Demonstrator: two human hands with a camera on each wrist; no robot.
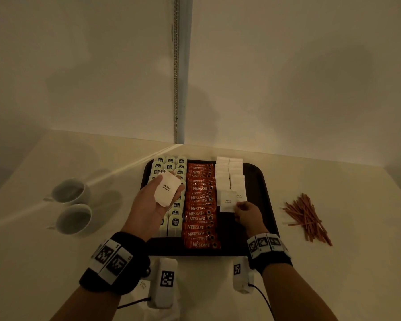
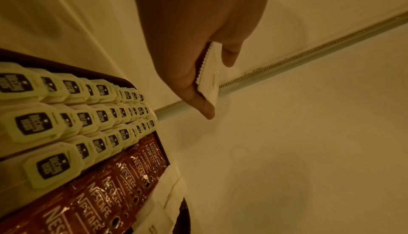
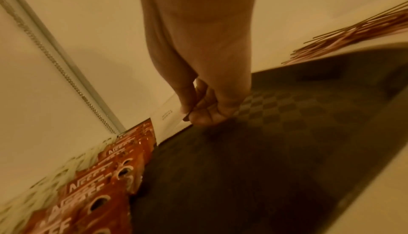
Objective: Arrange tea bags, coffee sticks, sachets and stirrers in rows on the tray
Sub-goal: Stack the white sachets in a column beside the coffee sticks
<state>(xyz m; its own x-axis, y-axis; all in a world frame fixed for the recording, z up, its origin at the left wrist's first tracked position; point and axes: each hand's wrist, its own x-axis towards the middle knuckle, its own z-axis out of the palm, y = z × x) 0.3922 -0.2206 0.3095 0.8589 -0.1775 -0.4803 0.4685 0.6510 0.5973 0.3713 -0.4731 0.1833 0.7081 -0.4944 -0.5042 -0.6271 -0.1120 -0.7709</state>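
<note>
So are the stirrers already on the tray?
No, the stirrers lie in a loose pile on the table, to the right of the tray and outside its rim.

We see two white cups [image 1: 72, 206] standing close together on the pale table [image 1: 333, 262], one behind the other, well apart from the left edge of the work area. We also see a bead chain [image 1: 177, 66] hanging straight down the pale wall [image 1: 287, 77] behind the table, alongside a grey vertical strip [image 1: 185, 66] that reaches the table's far edge.
</note>
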